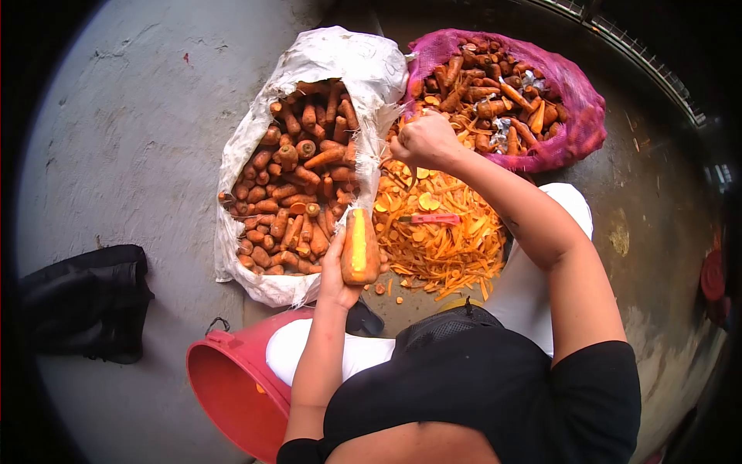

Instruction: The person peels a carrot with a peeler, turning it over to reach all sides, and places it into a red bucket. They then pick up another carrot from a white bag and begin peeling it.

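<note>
stained grey concrete floor (131,131), daylit

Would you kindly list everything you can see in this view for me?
white sack: one, white, centre floor, full of unpeeled carrots
mesh bag: one, pink, upper right, holding more carrots
peelings: one heap, orange, below the mesh bag
pink tool: one, pink, lying on the peelings
bucket: one, red, lower left
black bag: one, black, far left
half-peeled carrot: one, orange, in the left hand
left hand: one, gripping that carrot
right hand: one, clenched above the peelings
</note>
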A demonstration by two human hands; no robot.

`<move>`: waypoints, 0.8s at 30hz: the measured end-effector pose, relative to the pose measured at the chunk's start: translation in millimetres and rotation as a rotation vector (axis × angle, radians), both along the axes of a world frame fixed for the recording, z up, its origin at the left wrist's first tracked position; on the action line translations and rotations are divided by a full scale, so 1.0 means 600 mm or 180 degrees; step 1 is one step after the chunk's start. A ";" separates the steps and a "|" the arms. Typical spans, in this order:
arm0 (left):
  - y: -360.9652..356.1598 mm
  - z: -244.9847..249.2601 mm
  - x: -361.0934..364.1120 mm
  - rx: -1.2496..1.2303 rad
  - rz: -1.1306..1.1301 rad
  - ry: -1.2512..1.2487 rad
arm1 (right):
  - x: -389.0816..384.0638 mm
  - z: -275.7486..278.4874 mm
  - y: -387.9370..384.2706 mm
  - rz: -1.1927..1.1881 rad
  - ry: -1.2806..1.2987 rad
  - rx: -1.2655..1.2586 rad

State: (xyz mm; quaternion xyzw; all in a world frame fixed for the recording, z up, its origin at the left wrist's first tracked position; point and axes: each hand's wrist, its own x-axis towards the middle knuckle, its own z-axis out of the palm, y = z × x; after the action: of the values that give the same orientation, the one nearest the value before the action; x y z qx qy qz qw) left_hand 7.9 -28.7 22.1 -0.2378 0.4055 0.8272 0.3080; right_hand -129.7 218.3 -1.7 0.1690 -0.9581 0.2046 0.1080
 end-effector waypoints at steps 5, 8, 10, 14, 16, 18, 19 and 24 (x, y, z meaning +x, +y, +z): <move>0.009 -0.027 -0.015 0.0005 0.0265 -0.0313 | 0.048 0.038 -0.059 0.0842 0.0093 -0.0745; 0.040 -0.002 -0.013 -0.0093 0.0319 -0.0439 | 0.085 0.039 -0.081 0.1361 0.0379 -0.0846; 0.044 -0.009 -0.013 -0.0019 0.0228 -0.0592 | 0.097 0.037 -0.088 0.1467 0.0576 -0.0992; 0.049 -0.020 -0.011 0.0017 0.0193 -0.0639 | 0.111 0.037 -0.090 0.1570 0.0552 -0.0978; 0.051 -0.022 -0.010 0.0130 0.0174 -0.0591 | 0.112 0.029 -0.092 0.1562 0.0565 -0.0905; 0.050 -0.021 -0.010 0.0249 0.0159 -0.0538 | 0.110 0.023 -0.096 0.1507 0.0504 -0.0995; 0.050 -0.021 -0.011 0.0265 0.0144 -0.0504 | 0.108 0.022 -0.098 0.1484 0.0475 -0.1037; 0.051 -0.011 -0.006 0.0160 0.0267 -0.0399 | 0.109 0.005 -0.105 0.1435 0.0415 -0.1069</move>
State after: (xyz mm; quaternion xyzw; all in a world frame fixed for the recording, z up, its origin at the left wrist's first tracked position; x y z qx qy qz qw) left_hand 4.2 1.9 15.3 -0.2981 0.3541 0.8328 0.3036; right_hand -64.1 155.0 1.0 0.3702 -0.8400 0.3680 0.1477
